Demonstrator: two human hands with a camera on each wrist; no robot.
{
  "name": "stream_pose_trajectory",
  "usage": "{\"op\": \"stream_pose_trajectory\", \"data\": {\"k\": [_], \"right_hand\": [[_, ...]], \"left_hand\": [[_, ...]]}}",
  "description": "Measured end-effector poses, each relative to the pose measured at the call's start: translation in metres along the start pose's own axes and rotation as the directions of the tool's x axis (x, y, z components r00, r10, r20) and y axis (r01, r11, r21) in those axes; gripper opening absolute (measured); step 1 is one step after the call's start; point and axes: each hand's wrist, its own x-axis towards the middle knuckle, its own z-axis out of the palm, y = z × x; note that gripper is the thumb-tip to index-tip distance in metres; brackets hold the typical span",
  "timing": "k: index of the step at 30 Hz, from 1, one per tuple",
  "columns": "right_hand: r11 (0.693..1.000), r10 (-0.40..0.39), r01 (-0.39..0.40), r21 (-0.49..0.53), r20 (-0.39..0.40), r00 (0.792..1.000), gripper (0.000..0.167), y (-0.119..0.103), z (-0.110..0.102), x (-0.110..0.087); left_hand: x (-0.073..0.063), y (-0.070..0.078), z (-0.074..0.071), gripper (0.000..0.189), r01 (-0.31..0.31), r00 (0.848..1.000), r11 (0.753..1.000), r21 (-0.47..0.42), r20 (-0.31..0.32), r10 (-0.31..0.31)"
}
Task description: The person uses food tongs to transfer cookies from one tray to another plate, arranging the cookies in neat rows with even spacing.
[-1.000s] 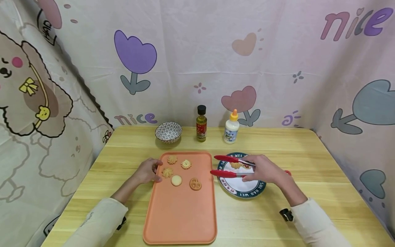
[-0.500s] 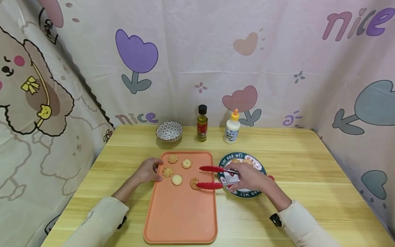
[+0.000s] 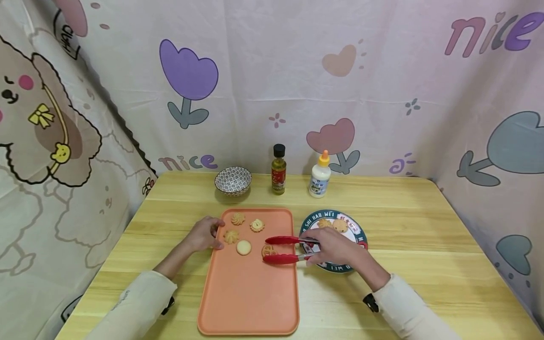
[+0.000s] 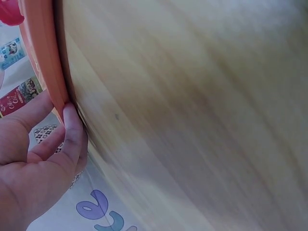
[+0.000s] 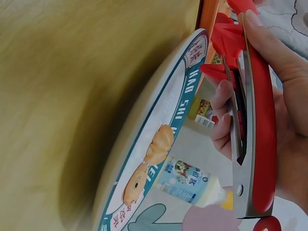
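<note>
My left hand (image 3: pixel 205 234) pinches the left rim of an orange tray (image 3: pixel 248 297), thumb on one side and fingers on the other in the left wrist view. In my right hand (image 3: pixel 333 248) are red-tipped metal tongs (image 5: pixel 262 130), spread apart. Their red tips lie over the tray, above and below a round pretzel-patterned cookie (image 3: pixel 268 250), partly covering it. Four-sided space aside, a plain round cookie (image 3: pixel 243 247), a fluted cookie (image 3: pixel 231 237), a swirl cookie (image 3: pixel 238 218) and a ruffled-edge cookie (image 3: pixel 257 225) lie at the tray's far end.
Under my right hand stands a green-rimmed plate (image 3: pixel 312 218) with cookies (image 3: pixel 340 225) on it. Along the table's back are a patterned bowl (image 3: pixel 233 181), an olive oil bottle (image 3: pixel 278 174) and a white bottle with a yellow cap (image 3: pixel 319 179). A printed curtain hangs behind.
My right hand has moved left with the tongs, from over the plate to the tray, bringing the tips around the pretzel-patterned cookie. The left hand stays at the rim.
</note>
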Motion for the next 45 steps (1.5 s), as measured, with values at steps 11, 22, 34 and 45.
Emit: {"op": "stream_pose_trajectory", "data": {"k": [11,22,34,45], "right_hand": [[1.000,0.003,-0.003,-0.026,-0.005,1.000,0.057,-0.001,0.003,0.001],[1.000,-0.004,0.004,0.011,-0.071,0.997,0.051,0.002,-0.009,-0.006],[0.990,0.138,-0.139,0.004,-0.122,0.983,0.061,0.027,-0.033,-0.031],[0.968,0.250,-0.250,0.014,-0.119,0.961,0.064,0.050,-0.048,-0.059]], "left_hand": [[0.000,0.001,-0.001,0.057,-0.011,1.000,1.000,-0.008,-0.003,0.011],[0.000,0.001,-0.001,0.059,0.000,1.000,1.000,-0.021,0.004,0.001],[-0.001,0.001,0.000,0.059,0.007,1.000,1.000,-0.011,0.003,-0.007],[-0.001,0.002,0.000,0.060,0.001,1.000,1.000,-0.005,0.003,-0.001]]}}
